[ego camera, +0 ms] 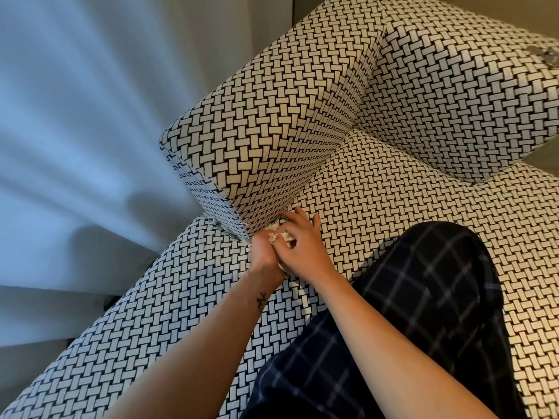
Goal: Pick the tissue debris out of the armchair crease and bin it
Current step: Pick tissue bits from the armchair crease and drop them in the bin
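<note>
Tissue debris (274, 235) at front end of armchair crease (314, 173), between both hands; left hand (266, 254) curled round gathered bits; right hand (304, 244) pinches more; likely light, soft, tears easily; pinch low, pull gently.

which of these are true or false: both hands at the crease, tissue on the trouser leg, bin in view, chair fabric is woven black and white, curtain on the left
1. The left hand and right hand meet at the crease between armrest and seat. True.
2. The tissue debris lies on the plaid trouser leg. False: it is bunched between the two hands at the crease.
3. A bin stands beside the armchair. False: no bin shows in this view.
4. The armchair fabric has a black-and-white woven pattern. True.
5. A pale curtain hangs left of the armrest. True.
</note>
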Demonstrator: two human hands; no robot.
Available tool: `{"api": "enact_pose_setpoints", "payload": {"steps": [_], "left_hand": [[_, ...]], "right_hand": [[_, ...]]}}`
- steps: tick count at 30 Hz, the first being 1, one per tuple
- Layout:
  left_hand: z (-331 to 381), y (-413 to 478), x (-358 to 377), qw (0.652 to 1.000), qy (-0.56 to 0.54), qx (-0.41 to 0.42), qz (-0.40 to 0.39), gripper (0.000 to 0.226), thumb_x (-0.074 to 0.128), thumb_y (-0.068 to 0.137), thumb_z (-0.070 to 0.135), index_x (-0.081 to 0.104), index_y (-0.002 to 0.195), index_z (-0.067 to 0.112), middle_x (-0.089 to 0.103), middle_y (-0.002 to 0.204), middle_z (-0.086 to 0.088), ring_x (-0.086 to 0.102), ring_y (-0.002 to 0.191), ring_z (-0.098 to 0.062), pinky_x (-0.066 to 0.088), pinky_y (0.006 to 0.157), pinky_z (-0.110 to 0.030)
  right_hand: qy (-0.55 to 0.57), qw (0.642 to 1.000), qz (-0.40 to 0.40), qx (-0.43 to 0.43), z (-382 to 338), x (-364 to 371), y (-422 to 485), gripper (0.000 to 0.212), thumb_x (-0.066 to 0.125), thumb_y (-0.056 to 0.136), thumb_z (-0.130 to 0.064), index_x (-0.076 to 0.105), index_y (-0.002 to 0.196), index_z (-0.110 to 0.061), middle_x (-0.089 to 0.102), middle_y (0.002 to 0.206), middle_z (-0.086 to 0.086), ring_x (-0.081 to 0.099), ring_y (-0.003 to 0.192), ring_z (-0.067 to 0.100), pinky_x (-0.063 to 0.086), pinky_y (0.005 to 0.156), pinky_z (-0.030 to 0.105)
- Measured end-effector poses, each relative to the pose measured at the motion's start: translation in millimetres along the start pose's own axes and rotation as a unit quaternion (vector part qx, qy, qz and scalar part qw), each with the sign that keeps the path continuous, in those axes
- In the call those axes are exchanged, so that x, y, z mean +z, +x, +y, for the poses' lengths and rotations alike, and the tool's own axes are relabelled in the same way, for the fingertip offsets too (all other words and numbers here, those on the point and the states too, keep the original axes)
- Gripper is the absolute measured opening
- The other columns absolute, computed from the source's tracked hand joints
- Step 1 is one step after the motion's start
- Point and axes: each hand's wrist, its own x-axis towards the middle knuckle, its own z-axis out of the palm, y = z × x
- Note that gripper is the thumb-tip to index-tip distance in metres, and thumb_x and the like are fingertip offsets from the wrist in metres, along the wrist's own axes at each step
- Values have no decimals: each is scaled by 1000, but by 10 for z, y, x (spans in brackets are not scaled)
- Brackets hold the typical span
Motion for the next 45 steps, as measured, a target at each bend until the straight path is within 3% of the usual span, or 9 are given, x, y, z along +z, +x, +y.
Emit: {"api": "enact_pose_setpoints", "payload": {"steps": [6, 14, 17, 20, 23, 27, 38, 43, 45], "left_hand": [[22, -8, -5, 999, -6, -22, -26, 41, 34, 96, 24, 66, 116, 7, 72, 111, -19, 68, 104, -34, 54, 84, -41], [38, -109, 59, 999, 6, -33, -19, 41, 30, 91, 11, 66, 107, 1, 70, 91, -20, 66, 90, -33, 52, 83, -41], [42, -87, 49, 999, 22, -43, 6, 39, 33, 92, 14, 68, 108, 4, 71, 84, -16, 67, 82, -30, 53, 78, -40], [66, -49, 14, 998, 40, -36, 23, 37, 34, 100, 17, 66, 87, 4, 69, 80, -15, 65, 73, -26, 51, 71, -36], [73, 34, 8, 998, 19, -27, 53, 33, 32, 97, 14, 55, 74, 14, 54, 61, -2, 49, 54, -14, 41, 58, -27], [70, 37, 25, 996, 13, -12, 90, 36, 28, 98, 17, 46, 67, 18, 42, 53, 4, 34, 44, -11, 31, 53, -23], [30, -31, 3, 994, -18, 7, 103, 22, 33, 84, 14, 46, 67, 18, 38, 50, 4, 22, 38, -12, 24, 44, -22], [13, -43, 24, 994, -30, 3, 109, 25, 33, 86, 16, 47, 65, 18, 37, 50, 4, 21, 37, -11, 22, 41, -20], [-8, -42, 49, 995, -27, 1, 101, 28, 33, 90, 19, 46, 65, 18, 36, 51, 4, 20, 38, -11, 21, 40, -20]], "right_hand": [[60, 997, 1, 49, -45, -73, -36, 19, 64, 92, -19, 59, 109, -25, 47, 153, -5, 4, 140, -9, -12, 125, 38], [47, 997, -9, 66, -82, -135, -55, 39, 66, 95, -22, 55, 131, -25, 39, 158, -3, -1, 133, -6, -1, 127, 45], [67, 992, -34, 97, -44, -136, -39, 54, 67, 90, -45, 50, 139, -33, 26, 165, -5, -7, 150, 8, 5, 126, 51], [90, 987, -69, 113, -34, -164, -19, 66, 43, 91, -72, 42, 147, -38, 26, 164, -8, 1, 155, 19, 9, 124, 51], [15, 998, -7, 65, 56, -226, 38, 41, 37, 107, -36, 52, 142, -22, 54, 145, 0, 40, 139, 20, 30, 117, 40], [-99, 995, 13, 9, 218, -281, 42, 40, 58, 94, -4, 64, 130, -19, 63, 129, -2, 47, 123, 19, 36, 107, 29], [-65, 997, 0, 28, 246, -291, 9, 22, 61, 97, -10, 71, 112, -22, 60, 111, -1, 50, 110, 16, 42, 97, 33], [44, 993, 41, 98, 234, -419, -44, 23, 58, 98, -4, 69, 113, -18, 56, 115, -2, 54, 100, 7, 40, 85, 10], [51, 989, 67, 119, 248, -459, -55, 25, 59, 97, -3, 67, 117, -15, 55, 116, -1, 54, 100, 8, 39, 87, 10]]}}
